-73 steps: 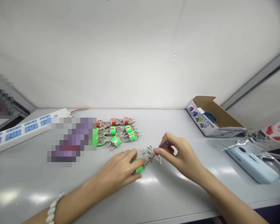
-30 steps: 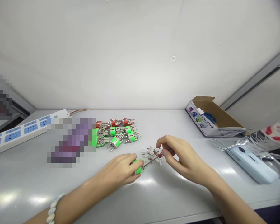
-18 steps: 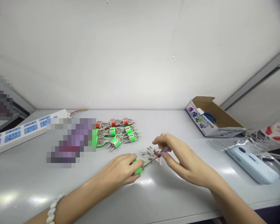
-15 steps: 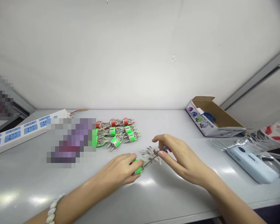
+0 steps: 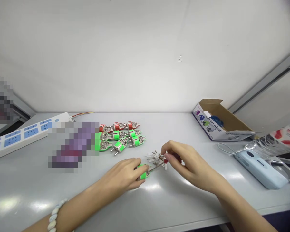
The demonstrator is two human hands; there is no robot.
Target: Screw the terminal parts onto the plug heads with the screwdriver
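A white power strip (image 5: 30,132) with blue socket panels angles across the left of a gray tabletop (image 5: 178,206), beside a purple object (image 5: 74,148) obscured by pixelation. Rows of red and green plugs (image 5: 120,145) with exposed interiors lie next to it, above a left hand (image 5: 125,175) whose wrist bears a pale beaded bracelet (image 5: 52,219). The fingers are closed over a green-banded plug (image 5: 143,175), which lies under their tips, between the two hands. A screwdriver (image 5: 157,167) slants down to that plug from the right hand (image 5: 186,159), its thumb and fingers pinched around the handle, near small white pieces (image 5: 157,156) and screws. Farther right, an open carton (image 5: 207,127) reads "nior plug," its first letters unreadable, behind a light-blue device (image 5: 261,167) and clear packaging (image 5: 288,137) with red print too blurred to read.
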